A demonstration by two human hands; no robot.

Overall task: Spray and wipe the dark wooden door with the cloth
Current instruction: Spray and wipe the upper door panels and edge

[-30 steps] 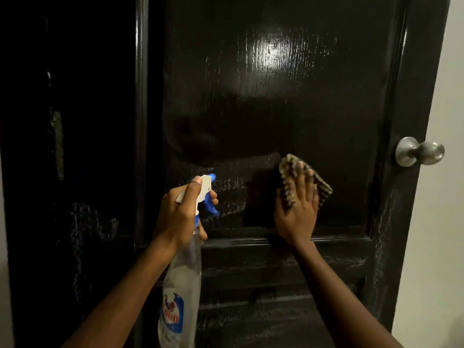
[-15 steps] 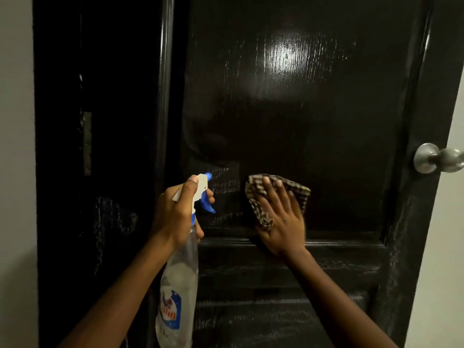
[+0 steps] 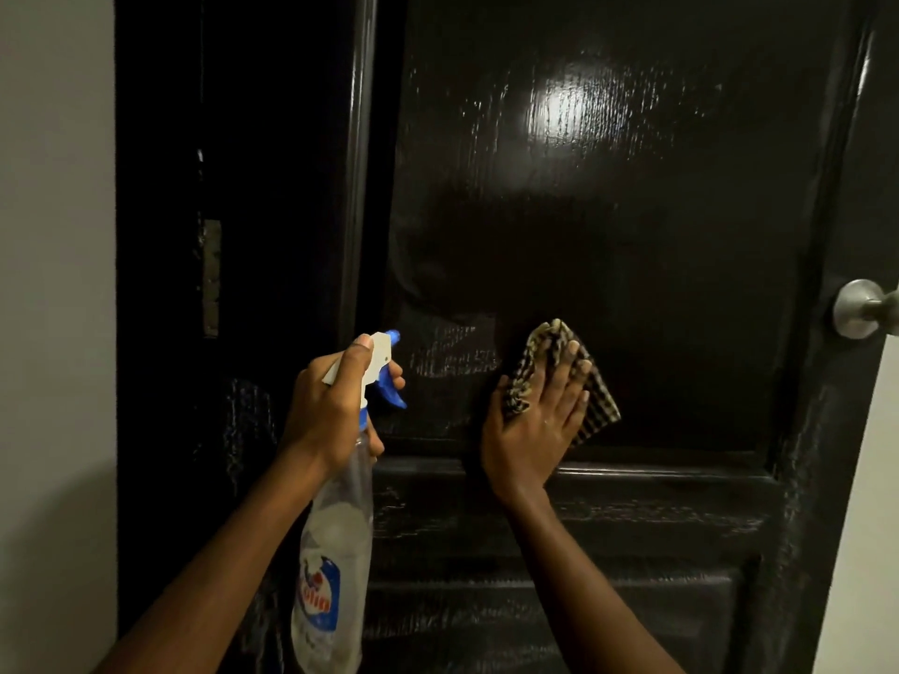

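Observation:
The dark glossy wooden door [image 3: 608, 226] fills the view, with a bright light reflection high on its upper panel. My right hand [image 3: 535, 425] presses a checked cloth [image 3: 596, 406] flat against the lower part of that panel, fingers straight and spread. My left hand [image 3: 331, 411] grips the neck of a clear spray bottle [image 3: 335, 552] with a white head and blue trigger, nozzle aimed at the door just left of the cloth. Wet streaks show between the nozzle and the cloth.
A round metal door knob [image 3: 861, 308] juts out at the right edge. A dark door frame [image 3: 243, 284] with a metal strike plate [image 3: 211, 277] stands on the left. Pale walls [image 3: 53, 284] flank both sides.
My right hand slid the cloth left along the panel, then back to the right and slightly up. The view shifted left, so the knob moved toward the right edge. My left hand kept the bottle steady.

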